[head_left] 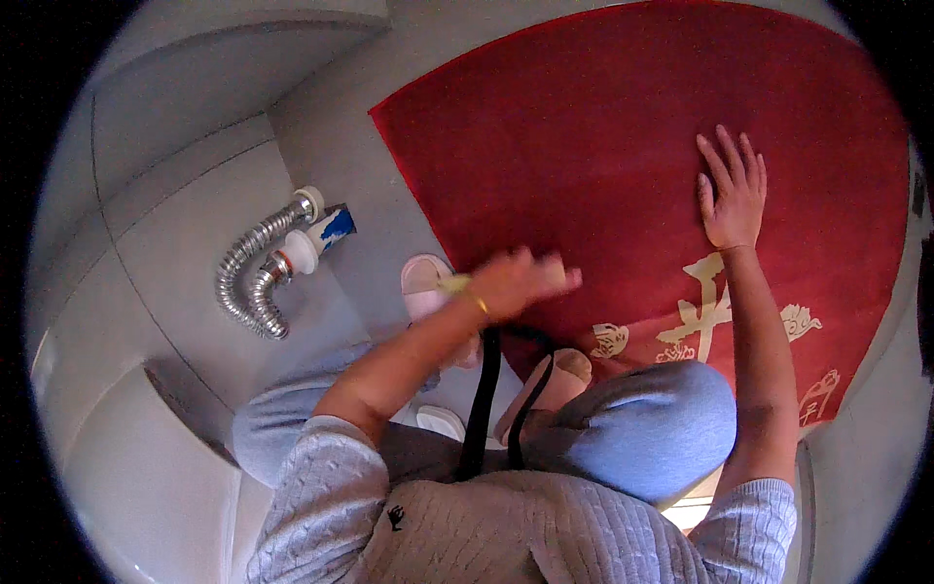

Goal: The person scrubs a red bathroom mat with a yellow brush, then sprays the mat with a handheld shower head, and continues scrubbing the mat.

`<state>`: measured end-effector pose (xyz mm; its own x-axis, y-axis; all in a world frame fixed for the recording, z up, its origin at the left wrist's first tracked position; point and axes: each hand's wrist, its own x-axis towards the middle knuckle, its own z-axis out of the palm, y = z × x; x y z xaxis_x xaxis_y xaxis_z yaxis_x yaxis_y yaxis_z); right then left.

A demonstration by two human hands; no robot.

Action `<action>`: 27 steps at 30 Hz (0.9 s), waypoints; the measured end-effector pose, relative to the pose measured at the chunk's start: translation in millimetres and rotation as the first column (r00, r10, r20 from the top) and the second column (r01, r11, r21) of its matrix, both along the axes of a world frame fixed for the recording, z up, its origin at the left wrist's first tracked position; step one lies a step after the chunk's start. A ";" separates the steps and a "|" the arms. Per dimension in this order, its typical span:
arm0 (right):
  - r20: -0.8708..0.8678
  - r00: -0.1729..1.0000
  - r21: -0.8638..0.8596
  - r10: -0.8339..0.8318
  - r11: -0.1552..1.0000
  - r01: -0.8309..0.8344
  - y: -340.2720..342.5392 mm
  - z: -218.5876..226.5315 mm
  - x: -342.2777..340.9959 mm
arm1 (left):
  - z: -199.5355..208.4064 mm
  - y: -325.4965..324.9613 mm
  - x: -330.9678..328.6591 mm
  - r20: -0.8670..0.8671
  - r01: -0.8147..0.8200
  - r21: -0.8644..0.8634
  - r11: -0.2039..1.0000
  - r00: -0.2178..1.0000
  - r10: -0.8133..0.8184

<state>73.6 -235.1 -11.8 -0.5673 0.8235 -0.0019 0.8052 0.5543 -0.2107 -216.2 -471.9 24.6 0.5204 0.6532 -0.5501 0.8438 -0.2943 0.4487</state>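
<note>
A large red mat with cream-coloured figures lies on the grey floor, reaching from in front of me to the far right. My right hand presses flat on it, fingers spread, holding nothing. Over the mat's left edge, my left hand is closed and smeared by motion. It grips a slim pale yellow thing, whose end sticks out towards the left; its kind is too blurred to tell. Whether this thing touches the mat I cannot tell.
Left of the mat, a silvery corrugated drain hose bends near a white pipe fitting at the wall. A white curved fixture stands at the lower left. Pink slippers and a black strap are close to my knees.
</note>
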 end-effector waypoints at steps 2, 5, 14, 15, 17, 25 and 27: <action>-0.004 1.000 0.009 -0.001 1.000 0.001 1.7 -0.3 -1.4 | 3.7 1.8 6.6 0.172 0.108 -0.084 0.991 0.981 -0.092; -0.010 1.000 0.002 0.001 1.000 -0.001 -2.8 -2.2 4.9 | 3.7 71.8 1.8 -0.126 0.176 0.001 0.984 0.977 -0.174; 0.005 1.000 -0.016 -0.011 1.000 0.011 -0.3 -1.1 2.3 | -20.7 100.9 21.0 -0.143 -0.304 0.212 0.929 0.931 0.337; 0.000 1.000 -0.024 -0.015 1.000 0.015 -1.9 -1.7 4.9 | -3.9 84.0 42.5 -0.084 -0.080 0.128 0.989 0.992 0.091; -0.017 1.000 -0.029 -0.013 0.999 0.013 0.5 -0.2 4.3 | -4.7 91.3 43.5 -0.013 -0.020 0.139 0.990 1.000 0.022; -0.026 0.999 -0.035 -0.018 0.999 0.017 2.7 2.1 0.7 | -19.5 226.3 -32.0 -0.028 -0.385 0.649 0.656 0.849 0.527; -0.021 0.999 -0.046 -0.025 0.999 0.024 1.7 -1.1 3.3 | -18.9 190.3 15.8 -0.091 -0.504 0.336 0.796 0.824 0.560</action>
